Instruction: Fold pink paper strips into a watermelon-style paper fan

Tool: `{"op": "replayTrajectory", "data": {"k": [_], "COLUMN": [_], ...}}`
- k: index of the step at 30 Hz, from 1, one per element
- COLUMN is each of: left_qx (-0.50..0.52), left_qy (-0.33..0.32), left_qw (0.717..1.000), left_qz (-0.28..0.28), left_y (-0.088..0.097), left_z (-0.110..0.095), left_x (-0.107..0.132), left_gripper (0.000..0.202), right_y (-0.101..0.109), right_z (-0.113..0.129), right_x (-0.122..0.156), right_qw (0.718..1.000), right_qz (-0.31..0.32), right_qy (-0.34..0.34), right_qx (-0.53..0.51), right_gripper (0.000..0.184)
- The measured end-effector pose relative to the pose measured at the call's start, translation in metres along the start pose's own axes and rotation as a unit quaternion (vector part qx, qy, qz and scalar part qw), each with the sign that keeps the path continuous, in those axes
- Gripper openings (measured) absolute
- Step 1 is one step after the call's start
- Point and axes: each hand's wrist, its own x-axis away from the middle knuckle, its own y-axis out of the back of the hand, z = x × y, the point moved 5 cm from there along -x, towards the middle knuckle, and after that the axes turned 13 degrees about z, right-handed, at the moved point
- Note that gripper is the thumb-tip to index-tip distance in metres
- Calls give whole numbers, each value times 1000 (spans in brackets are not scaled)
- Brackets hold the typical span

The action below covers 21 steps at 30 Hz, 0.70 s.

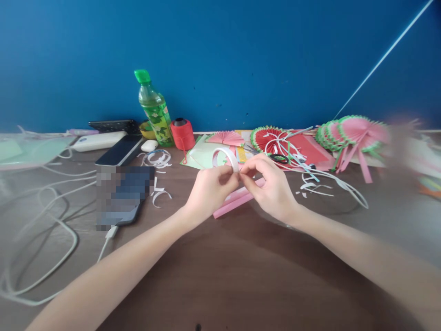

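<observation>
My left hand (215,189) is closed on a roll of white tape (230,156), whose ring stands up above the fingers. Fingertips of my right hand (270,186) pinch together right beside it, at the near edge of the roll; whatever they hold is too small to make out, perhaps hidden by the fingers. Below both hands a folded strip of pink paper (234,206) lies on the table, partly covered by them. Just behind the roll are a pink pleated paper fan (225,138) and a pale green paper sheet (198,154).
On the left lie a phone (132,197) with white cables (74,236). A green-capped bottle (155,110) and a red thread spool (182,134) stand at the back. Scissors (279,159), white strips and red paper (319,149) lie right, near pink-green pleated fans (358,131).
</observation>
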Motion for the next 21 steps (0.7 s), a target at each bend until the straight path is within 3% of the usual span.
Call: {"op": "replayTrajectory", "data": {"k": [9, 21], "left_qx": [115, 302], "left_qy": [-6, 15], "left_qw": [991, 945], "left_qz": [73, 122], "left_y": [2, -7], "left_z": [-1, 6], "left_x": [-3, -7], "left_gripper": [24, 25], "right_y": [2, 1], "right_z": [6, 4], "right_x": [1, 2], "right_qw": [996, 987], "right_qz": [4, 0], "right_qy": [80, 150], "right_qx": [48, 64], "right_gripper": [13, 11]}}
